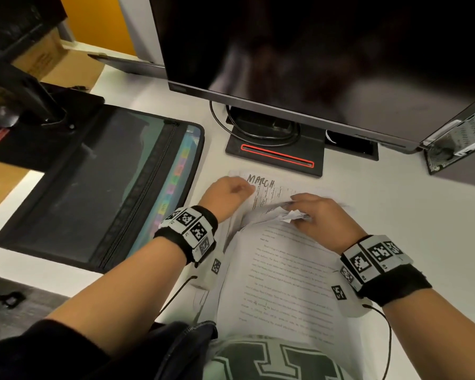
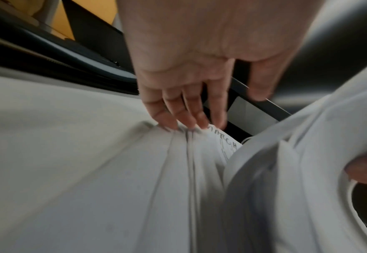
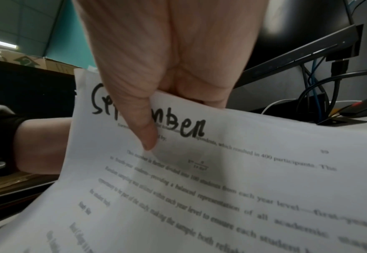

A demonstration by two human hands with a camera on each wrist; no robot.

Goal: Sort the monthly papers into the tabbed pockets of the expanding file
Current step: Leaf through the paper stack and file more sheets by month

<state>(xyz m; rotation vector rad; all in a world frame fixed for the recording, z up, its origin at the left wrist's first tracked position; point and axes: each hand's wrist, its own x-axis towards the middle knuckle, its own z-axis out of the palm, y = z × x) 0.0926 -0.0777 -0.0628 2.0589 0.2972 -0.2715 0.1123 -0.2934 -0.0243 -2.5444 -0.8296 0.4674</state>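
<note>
My right grip (image 3: pixel 156 82) pinches the "September" sheet (image 3: pixel 221 171) by its top edge; my left grip (image 2: pixel 189 68), fingers straight, presses the "March" paper (image 1: pixel 269 187) on the table (image 1: pixel 395 215).

Middle letters of the month word on the lifted sheet (image 3: pixel 221 171) are being covered by the right hand's (image 3: pixel 169 68) thumb. Coloured tabs of the expanding file (image 1: pixel 173 176), left of the left hand (image 1: pixel 225 196), are being rendered too blurred for reading.
</note>
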